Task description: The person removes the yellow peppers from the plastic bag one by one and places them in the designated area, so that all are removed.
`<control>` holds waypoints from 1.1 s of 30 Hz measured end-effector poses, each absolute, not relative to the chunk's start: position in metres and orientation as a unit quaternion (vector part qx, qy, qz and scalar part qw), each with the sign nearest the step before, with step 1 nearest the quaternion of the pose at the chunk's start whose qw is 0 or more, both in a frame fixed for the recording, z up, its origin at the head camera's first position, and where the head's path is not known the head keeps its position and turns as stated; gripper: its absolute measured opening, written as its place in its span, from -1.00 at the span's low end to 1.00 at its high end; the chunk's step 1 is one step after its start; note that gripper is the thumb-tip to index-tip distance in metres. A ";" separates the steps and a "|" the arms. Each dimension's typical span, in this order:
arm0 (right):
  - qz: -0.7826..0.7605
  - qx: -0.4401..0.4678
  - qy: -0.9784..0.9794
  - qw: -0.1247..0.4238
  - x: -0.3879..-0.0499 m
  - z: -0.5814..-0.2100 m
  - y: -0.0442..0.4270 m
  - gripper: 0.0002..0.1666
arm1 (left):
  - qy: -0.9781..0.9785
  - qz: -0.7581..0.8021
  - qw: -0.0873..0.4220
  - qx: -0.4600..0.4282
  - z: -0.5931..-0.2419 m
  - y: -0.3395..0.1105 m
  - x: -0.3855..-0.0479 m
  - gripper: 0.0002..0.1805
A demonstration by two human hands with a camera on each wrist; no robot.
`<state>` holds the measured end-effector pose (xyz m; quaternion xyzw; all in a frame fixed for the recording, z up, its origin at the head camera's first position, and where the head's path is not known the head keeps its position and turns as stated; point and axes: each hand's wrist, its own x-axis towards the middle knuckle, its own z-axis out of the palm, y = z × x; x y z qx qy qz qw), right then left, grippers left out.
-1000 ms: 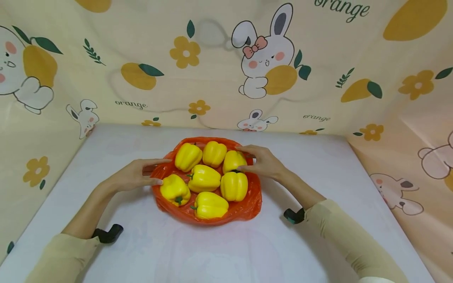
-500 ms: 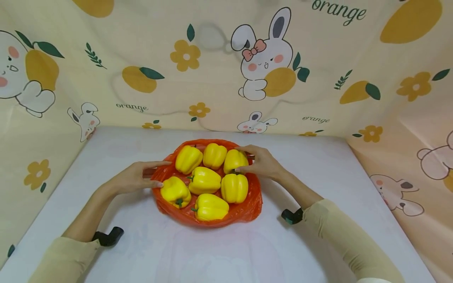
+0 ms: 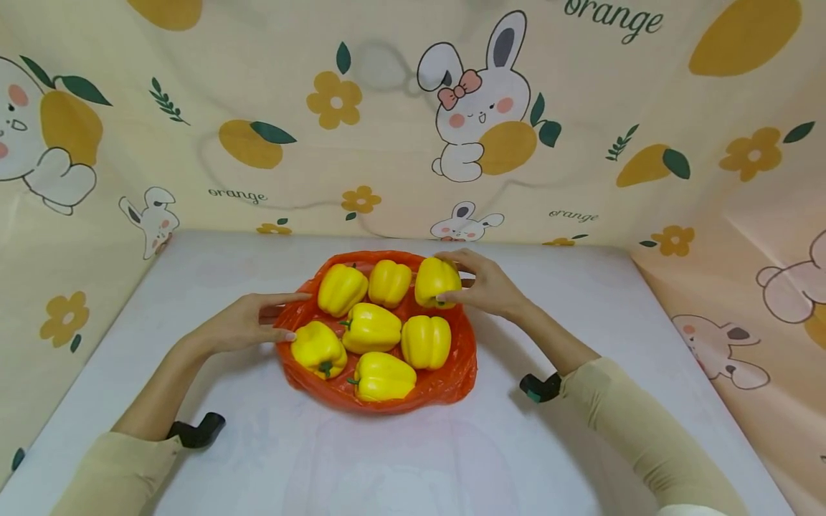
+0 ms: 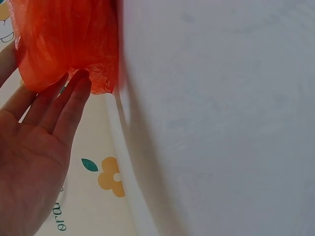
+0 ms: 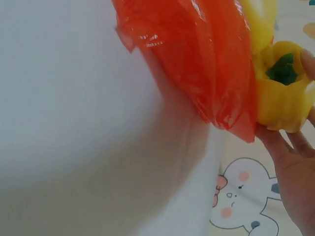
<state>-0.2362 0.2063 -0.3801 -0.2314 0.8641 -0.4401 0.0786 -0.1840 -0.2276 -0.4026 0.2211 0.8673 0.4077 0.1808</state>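
The right hand (image 3: 487,287) holds 1 yellow pepper (image 3: 439,276) at the far right of the red plastic bag (image 3: 461,376), its grip closed on the pepper's sides, the thumb near the stem and the fingers on the far side. In the right wrist view this pepper's green stem (image 5: 283,71) shows clearly, just beside the bag's wall; whether its underside touches the bag, I cannot tell. The left hand (image 3: 241,322) has a wide grip: its fingers extend against the bag's left side, and its thumb lies at the rim beside the near-left pepper (image 3: 319,350). The bag sits spread on the white worktop (image 3: 387,466) with 6 peppers lying inside: 2 along the far edge, 1 in the middle, 1 at left, 1 at right and 1 at the front. The word "orange" reads 3 times in the head view on the patterned cloth (image 3: 387,158) behind: large at upper right, cut by the frame's top edge, and smaller at left and right just above the worktop. In the left wrist view, sideways lettering (image 4: 59,221) beside the hand is only partly visible. Beige sleeves (image 3: 645,430) cover the forearms.
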 end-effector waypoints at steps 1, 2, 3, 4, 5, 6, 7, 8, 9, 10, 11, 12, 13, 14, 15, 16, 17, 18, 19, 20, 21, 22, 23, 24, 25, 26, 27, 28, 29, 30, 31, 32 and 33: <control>-0.443 -0.227 0.864 0.079 -0.237 -0.380 0.207 -0.18 | 0.868 0.407 0.181 0.221 -0.403 -0.228 -0.184 -0.27; -0.447 -0.223 0.863 0.080 -0.237 -0.379 0.208 -0.17 | 0.867 0.408 0.183 0.220 -0.403 -0.228 -0.184 -0.27; -0.450 -0.220 0.861 0.083 -0.237 -0.377 0.209 -0.16 | 0.867 0.408 0.184 0.221 -0.402 -0.228 -0.183 -0.27; -0.451 -0.217 0.862 0.085 -0.237 -0.376 0.210 -0.15 | 0.867 0.408 0.185 0.221 -0.401 -0.228 -0.183 -0.28; -0.449 -0.214 0.863 0.086 -0.237 -0.375 0.211 -0.14 | 0.866 0.410 0.185 0.219 -0.401 -0.228 -0.183 -0.28; -0.449 -0.213 0.863 0.088 -0.238 -0.374 0.212 -0.14 | 0.866 0.409 0.186 0.220 -0.400 -0.228 -0.183 -0.28; -0.451 -0.212 0.862 0.090 -0.239 -0.372 0.213 -0.14 | 0.865 0.409 0.186 0.222 -0.399 -0.228 -0.183 -0.28; -0.451 -0.212 0.862 0.090 -0.240 -0.371 0.215 -0.14 | 0.864 0.411 0.186 0.223 -0.399 -0.228 -0.183 -0.29; -0.452 -0.211 0.862 0.091 -0.241 -0.370 0.216 -0.14 | 0.864 0.410 0.186 0.225 -0.398 -0.228 -0.183 -0.29; -0.451 -0.210 0.862 0.090 -0.242 -0.370 0.218 -0.15 | 0.864 0.410 0.186 0.225 -0.398 -0.229 -0.183 -0.29; -0.453 -0.210 0.862 0.090 -0.243 -0.369 0.219 -0.15 | 0.864 0.411 0.186 0.225 -0.398 -0.228 -0.183 -0.29; -0.453 -0.209 0.862 0.089 -0.244 -0.368 0.220 -0.14 | 0.864 0.411 0.186 0.225 -0.397 -0.228 -0.184 -0.29; -0.452 -0.207 0.863 0.088 -0.245 -0.367 0.221 -0.14 | 0.864 0.411 0.185 0.225 -0.398 -0.228 -0.184 -0.29; -0.451 -0.205 0.864 0.087 -0.246 -0.366 0.223 -0.14 | 0.864 0.411 0.184 0.224 -0.398 -0.228 -0.185 -0.29; -0.451 -0.202 0.865 0.087 -0.246 -0.365 0.224 -0.13 | 0.864 0.411 0.184 0.225 -0.399 -0.228 -0.185 -0.29; -0.450 -0.199 0.866 0.086 -0.247 -0.365 0.225 -0.12 | 0.863 0.413 0.185 0.225 -0.400 -0.228 -0.185 -0.28; -0.447 -0.195 0.869 0.085 -0.248 -0.364 0.226 -0.12 | 0.863 0.414 0.186 0.224 -0.400 -0.228 -0.186 -0.28; -0.445 -0.191 0.871 0.085 -0.248 -0.364 0.228 -0.11 | 0.862 0.415 0.186 0.223 -0.401 -0.228 -0.186 -0.28; -0.445 -0.187 0.872 0.085 -0.249 -0.364 0.229 -0.11 | 0.862 0.416 0.188 0.221 -0.401 -0.228 -0.186 -0.27; -0.444 -0.183 0.873 0.085 -0.250 -0.364 0.231 -0.11 | 0.861 0.417 0.189 0.220 -0.402 -0.228 -0.186 -0.27; -0.444 -0.178 0.874 0.085 -0.251 -0.365 0.232 -0.11 | 0.862 0.416 0.190 0.220 -0.402 -0.227 -0.186 -0.27; -0.443 -0.175 0.875 0.084 -0.252 -0.365 0.234 -0.11 | 0.863 0.415 0.190 0.217 -0.402 -0.227 -0.187 -0.27; -0.443 -0.173 0.876 0.085 -0.254 -0.365 0.236 -0.11 | 0.864 0.413 0.189 0.217 -0.403 -0.227 -0.187 -0.27; -0.446 -0.171 0.875 0.087 -0.255 -0.365 0.238 -0.11 | 0.865 0.412 0.188 0.216 -0.403 -0.227 -0.187 -0.27; -0.446 -0.169 0.875 0.088 -0.256 -0.366 0.240 -0.11 | 0.866 0.411 0.188 0.217 -0.403 -0.227 -0.188 -0.27; -0.447 -0.168 0.874 0.089 -0.257 -0.366 0.242 -0.11 | 0.866 0.410 0.188 0.216 -0.403 -0.227 -0.188 -0.27; -0.449 -0.167 0.873 0.091 -0.259 -0.367 0.243 -0.10 | 0.865 0.411 0.188 0.216 -0.402 -0.226 -0.188 -0.27; -0.452 -0.167 0.872 0.091 -0.260 -0.367 0.245 -0.09 | 0.865 0.412 0.190 0.215 -0.402 -0.226 -0.188 -0.27; -0.455 -0.165 0.870 0.091 -0.262 -0.368 0.247 -0.07 | 0.865 0.412 0.189 0.215 -0.402 -0.226 -0.188 -0.27; -0.458 -0.162 0.870 0.089 -0.263 -0.369 0.248 -0.06 | 0.864 0.413 0.190 0.215 -0.402 -0.226 -0.188 -0.27; -0.459 -0.159 0.870 0.087 -0.265 -0.369 0.250 -0.05 | 0.864 0.414 0.191 0.215 -0.402 -0.226 -0.188 -0.27; -0.462 -0.157 0.869 0.084 -0.266 -0.369 0.251 -0.04 | 0.864 0.414 0.191 0.214 -0.402 -0.227 -0.188 -0.26; -0.464 -0.155 0.868 0.082 -0.268 -0.370 0.252 -0.03 | 0.864 0.414 0.190 0.215 -0.402 -0.227 -0.189 -0.26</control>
